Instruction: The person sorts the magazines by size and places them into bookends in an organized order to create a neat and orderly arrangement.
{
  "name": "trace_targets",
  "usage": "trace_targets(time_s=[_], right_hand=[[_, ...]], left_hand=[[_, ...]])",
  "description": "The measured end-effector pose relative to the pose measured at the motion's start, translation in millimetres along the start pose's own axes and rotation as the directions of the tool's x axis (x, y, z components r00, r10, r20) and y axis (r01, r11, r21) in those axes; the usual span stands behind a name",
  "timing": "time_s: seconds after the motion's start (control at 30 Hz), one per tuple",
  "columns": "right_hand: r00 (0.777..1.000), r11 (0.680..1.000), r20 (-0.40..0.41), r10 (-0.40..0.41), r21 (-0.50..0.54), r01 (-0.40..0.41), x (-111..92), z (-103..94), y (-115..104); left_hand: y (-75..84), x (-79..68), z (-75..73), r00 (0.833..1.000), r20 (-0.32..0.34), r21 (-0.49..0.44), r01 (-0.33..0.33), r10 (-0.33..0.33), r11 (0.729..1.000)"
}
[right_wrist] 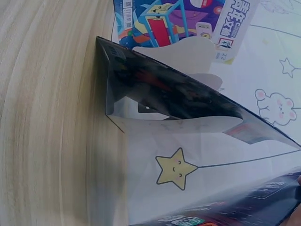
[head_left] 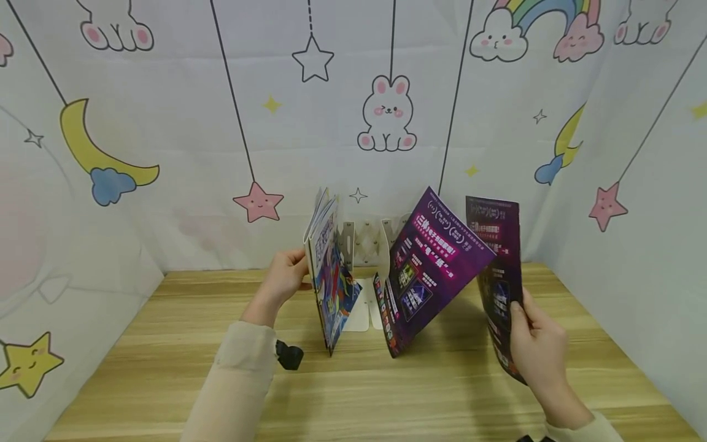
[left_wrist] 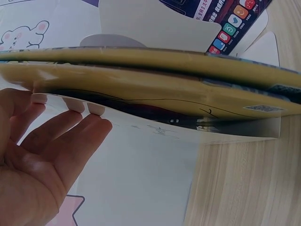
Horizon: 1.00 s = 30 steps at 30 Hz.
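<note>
In the head view my left hand (head_left: 284,276) is at the outer side of several upright magazines (head_left: 331,276) with a colourful front cover. The left wrist view shows its fingertips touching the white outer cover (left_wrist: 155,136), which bows away from the yellowish ones (left_wrist: 141,84) beside it. My right hand (head_left: 538,344) grips a dark purple magazine (head_left: 497,264) by its right edge, thumb on the front, held upright. A second purple magazine (head_left: 425,264) stands tilted, its top leaning right, between the held one and the white bookends (head_left: 385,245).
The flat white bases (head_left: 359,313) of the bookends lie on the wooden table (head_left: 193,344). A white cloth (head_left: 309,135) printed with rabbits, stars and moons hangs behind and at both sides. A black strap piece (head_left: 289,355) sticks out from my left sleeve.
</note>
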State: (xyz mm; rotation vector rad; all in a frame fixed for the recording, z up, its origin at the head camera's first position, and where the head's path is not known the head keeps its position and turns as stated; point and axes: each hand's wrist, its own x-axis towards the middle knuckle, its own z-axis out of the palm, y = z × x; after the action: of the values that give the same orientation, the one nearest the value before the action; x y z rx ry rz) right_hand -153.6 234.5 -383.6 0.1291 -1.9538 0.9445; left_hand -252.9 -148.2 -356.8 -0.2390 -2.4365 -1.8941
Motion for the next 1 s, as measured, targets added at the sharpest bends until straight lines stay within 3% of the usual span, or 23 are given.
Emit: trace_targets(time_s=[0.27,0.43,0.73,1.0], right_hand=[[0.999,0.996,-0.041,0.028,0.084,-0.024,-4,1.4,-5],[0.996,0.992,-0.082,-0.023,0.123,0.033,-9,4.9,-3],[0.995,0.961,-0.099,-0.008,0.275,0.035,-14,5.4,-14],[0.982,0.924,-0.132,-0.132,0.342,0.17,-15,5.3,-26]], left_hand=[[-0.5,-0.9,0.3,1.0,-0.005,-0.001,-0.009,0.009,1.0],[-0.6,-1.2,0.4,1.0,-0.003,0.004,-0.003,0.003,1.0],[-1.1,-0.9,0.5,1.0,-0.001,0.0,0.004,-0.004,1.0],[-2.0,-0.6,0.4,1.0,-0.001,0.001,-0.006,0.006,1.0]])
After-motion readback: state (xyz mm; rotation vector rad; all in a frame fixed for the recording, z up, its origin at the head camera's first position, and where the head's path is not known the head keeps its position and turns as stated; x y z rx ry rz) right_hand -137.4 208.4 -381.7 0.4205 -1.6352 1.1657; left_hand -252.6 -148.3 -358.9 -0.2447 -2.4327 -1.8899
